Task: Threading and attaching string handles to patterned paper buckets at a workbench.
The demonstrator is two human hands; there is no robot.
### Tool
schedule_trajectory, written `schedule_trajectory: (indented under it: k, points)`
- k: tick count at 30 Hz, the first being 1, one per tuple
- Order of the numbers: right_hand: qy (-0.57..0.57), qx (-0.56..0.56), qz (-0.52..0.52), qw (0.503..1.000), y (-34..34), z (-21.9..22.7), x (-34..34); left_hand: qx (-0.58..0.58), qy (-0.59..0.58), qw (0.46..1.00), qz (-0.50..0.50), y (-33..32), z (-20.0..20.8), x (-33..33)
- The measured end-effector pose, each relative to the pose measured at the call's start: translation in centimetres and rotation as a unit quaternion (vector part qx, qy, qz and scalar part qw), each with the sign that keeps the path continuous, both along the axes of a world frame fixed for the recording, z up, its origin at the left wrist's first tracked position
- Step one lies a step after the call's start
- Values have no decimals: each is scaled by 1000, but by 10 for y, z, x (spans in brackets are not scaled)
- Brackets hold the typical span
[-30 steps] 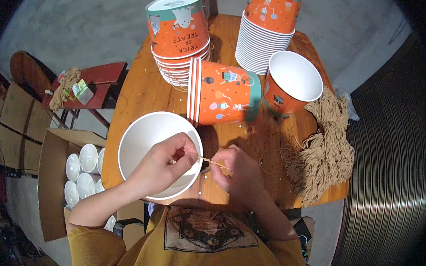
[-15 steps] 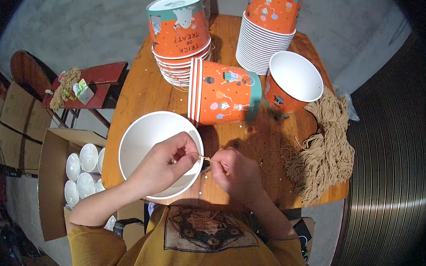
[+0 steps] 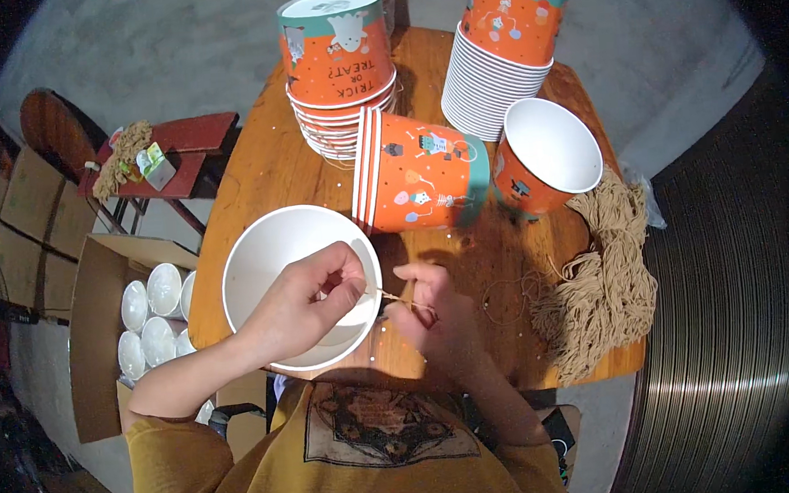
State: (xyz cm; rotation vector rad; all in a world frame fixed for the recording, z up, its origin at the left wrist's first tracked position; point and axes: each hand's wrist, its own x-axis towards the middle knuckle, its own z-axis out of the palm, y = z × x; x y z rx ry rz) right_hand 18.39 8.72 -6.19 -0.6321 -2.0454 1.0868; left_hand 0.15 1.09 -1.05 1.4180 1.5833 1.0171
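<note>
A round white-lined paper bucket (image 3: 273, 254) stands mouth up at the table's near left. Over its right rim my left hand (image 3: 303, 302) is closed in a pinch on a thin tan string (image 3: 392, 295). The string stretches across to my right hand (image 3: 440, 320), just right of the bucket. There the thumb and forefinger are apart, while the other fingers are curled with the string running into them. How those fingers grip it is partly hidden. Behind the hands lies a sideways nest of orange paper buckets (image 3: 422, 172) with green bands and white rims.
Upside-down orange bucket stacks stand at the back left (image 3: 338, 60) and back right (image 3: 497, 77). An upright bucket (image 3: 551, 146) and a tan string bundle (image 3: 600, 279) occupy the wooden table's right side. Left of it are a carton (image 3: 98, 346) of wrapped white containers and a red bench (image 3: 190, 146).
My right thumb and forefinger have parted from their closed pinch, leaving more string visible between the hands. My left hand keeps its pinch at the bucket rim.
</note>
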Motion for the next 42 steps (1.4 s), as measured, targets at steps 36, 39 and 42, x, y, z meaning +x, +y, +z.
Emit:
schedule_trajectory:
  k: [36,39,42]
  points:
    - [-37,229,117,966,24,36,-34,75,459,878,-110,-77,39,-32]
    - [-54,249,92,963,17,38,-42,81,403,910,-48,-78,31,-36]
    - [-138,252,77,955,9,47,-49,93,283,954,37,-71,27,-24]
